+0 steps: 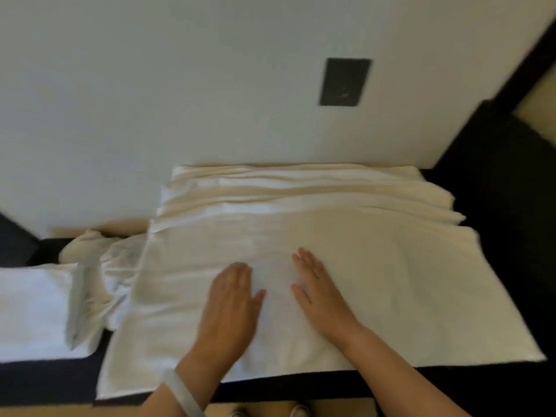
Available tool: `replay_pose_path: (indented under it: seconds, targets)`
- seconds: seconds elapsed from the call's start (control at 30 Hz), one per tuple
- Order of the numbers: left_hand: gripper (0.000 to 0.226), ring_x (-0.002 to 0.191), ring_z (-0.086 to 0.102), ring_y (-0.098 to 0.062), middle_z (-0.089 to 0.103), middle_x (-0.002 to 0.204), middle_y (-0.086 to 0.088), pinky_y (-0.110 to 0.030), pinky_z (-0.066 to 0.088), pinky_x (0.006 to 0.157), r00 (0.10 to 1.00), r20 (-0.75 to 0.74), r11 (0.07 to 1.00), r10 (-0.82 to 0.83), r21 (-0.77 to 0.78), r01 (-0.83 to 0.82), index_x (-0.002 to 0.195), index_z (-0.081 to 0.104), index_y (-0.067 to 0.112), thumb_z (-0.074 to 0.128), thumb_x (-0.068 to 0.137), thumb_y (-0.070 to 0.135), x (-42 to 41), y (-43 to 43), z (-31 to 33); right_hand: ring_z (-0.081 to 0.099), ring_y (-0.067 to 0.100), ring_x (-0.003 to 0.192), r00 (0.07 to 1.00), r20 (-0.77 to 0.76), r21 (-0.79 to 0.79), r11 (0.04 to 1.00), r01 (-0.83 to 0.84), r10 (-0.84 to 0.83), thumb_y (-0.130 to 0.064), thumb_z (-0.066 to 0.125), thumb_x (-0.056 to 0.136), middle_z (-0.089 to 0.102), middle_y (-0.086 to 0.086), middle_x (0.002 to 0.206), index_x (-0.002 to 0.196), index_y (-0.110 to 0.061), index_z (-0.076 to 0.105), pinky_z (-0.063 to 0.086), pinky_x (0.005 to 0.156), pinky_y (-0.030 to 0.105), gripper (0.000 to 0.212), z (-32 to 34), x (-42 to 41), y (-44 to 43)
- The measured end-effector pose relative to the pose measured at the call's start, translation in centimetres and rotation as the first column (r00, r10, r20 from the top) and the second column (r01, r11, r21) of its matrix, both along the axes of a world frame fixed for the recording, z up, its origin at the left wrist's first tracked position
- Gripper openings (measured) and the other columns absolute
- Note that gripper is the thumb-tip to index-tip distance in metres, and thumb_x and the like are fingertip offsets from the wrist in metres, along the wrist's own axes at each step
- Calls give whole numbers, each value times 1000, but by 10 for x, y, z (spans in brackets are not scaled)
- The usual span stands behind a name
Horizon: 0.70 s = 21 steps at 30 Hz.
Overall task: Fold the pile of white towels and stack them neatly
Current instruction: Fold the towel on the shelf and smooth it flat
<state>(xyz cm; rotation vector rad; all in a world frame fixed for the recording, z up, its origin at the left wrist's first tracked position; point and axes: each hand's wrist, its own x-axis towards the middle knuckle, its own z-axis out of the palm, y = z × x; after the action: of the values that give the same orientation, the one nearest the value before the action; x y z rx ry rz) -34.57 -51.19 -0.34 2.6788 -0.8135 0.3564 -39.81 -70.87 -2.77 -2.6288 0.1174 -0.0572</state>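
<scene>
Fingers (307, 261) of the right hand (319, 296) lay straight and close together, thumb splayed toward nine o'clock, flat on the spread towel (376, 266). Those of the left hand (231, 302) looked likewise pressed together, thumb out toward three o'clock, though blur softened them. Neither hand pinched any cloth. Both palms sat side by side near the towel's six o'clock edge, just apart, with a pale bangle (183, 392) on the left wrist.

The towel covered most of the dark surface (45, 380), smooth under the hands but bunched into long ridges (301, 191) at twelve o'clock against the wall (150, 85). At nine o'clock lay a crumpled towel (99, 275), touching the spread one, and beyond it a folded towel (30, 308).

The step looked like smoothing before a fold. To do it well, the palms would probably need to sweep from the centre outward, toward three and nine o'clock, then toward twelve to draw those ridges flat. Light, even pressure would let the cloth spread rather than ruck. The edges ought to be squared before any fold, or the stack would likely sit crooked.
</scene>
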Motion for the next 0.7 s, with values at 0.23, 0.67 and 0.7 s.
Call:
replay_pose_path:
  seconds: [0.23,0.67,0.7]
  targets:
    - [57,144,35,-25,35,157,-6,-43,20,113,847,-124,829,-518,171,532,150,40,18,29,102,44,-41,-143,-32,-8,11,152,928,-119,-257,914,313,-352,-69,-20,85,-11,-6,161,157,-19,-2,-18,118,30,89,0,-106,-117]
    - [48,120,61,-25,62,132,-6,-28,37,108,728,-232,751,-645,-17,660,126,65,11,38,94,34,-70,-207,-15,50,22,126,577,-216,-228,616,754,-787,-12,45,102,51,5,136,139,-13,48,44,100,31,37,55,-218,-211]
    - [43,120,58,-23,60,131,-4,-25,37,106,673,-293,721,-679,-93,687,126,64,12,40,96,32,-78,-220,-7,52,21,123,541,-224,-190,581,792,-811,-12,49,101,51,5,136,142,-14,46,47,99,33,41,57,-217,-212]
